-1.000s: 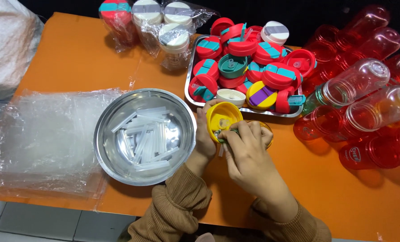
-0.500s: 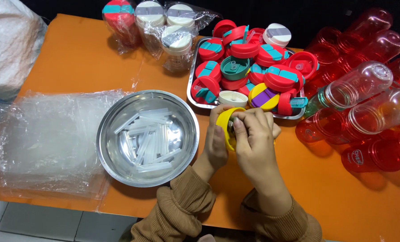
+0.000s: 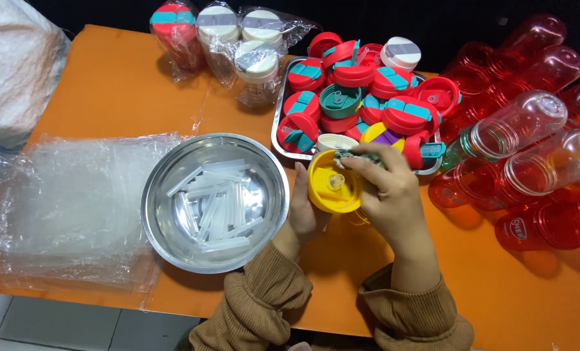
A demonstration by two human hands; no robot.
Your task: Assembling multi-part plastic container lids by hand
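My left hand [image 3: 304,211] grips a round yellow bottle lid [image 3: 331,184] from below and holds it with its underside turned up. My right hand [image 3: 388,194] rests over the lid's right edge, its fingertips pinching a small greenish piece [image 3: 349,156] at the lid's top. Both hands hover over the orange table [image 3: 114,91], just in front of a metal tray [image 3: 279,127] heaped with red, teal and white lids. To the left of my hands stands a steel bowl [image 3: 166,224] holding several clear plastic straws [image 3: 215,205].
Red and clear plastic bottles [image 3: 520,162] lie piled at the right. Wrapped bottles [image 3: 218,32] stand at the back. A stack of clear plastic bags [image 3: 62,208] covers the table's left front, and a white sack [image 3: 13,71] sits at far left.
The yellow lid has been turned so its underside faces up. My right hand has shifted from over the lid's centre to its upper right edge.
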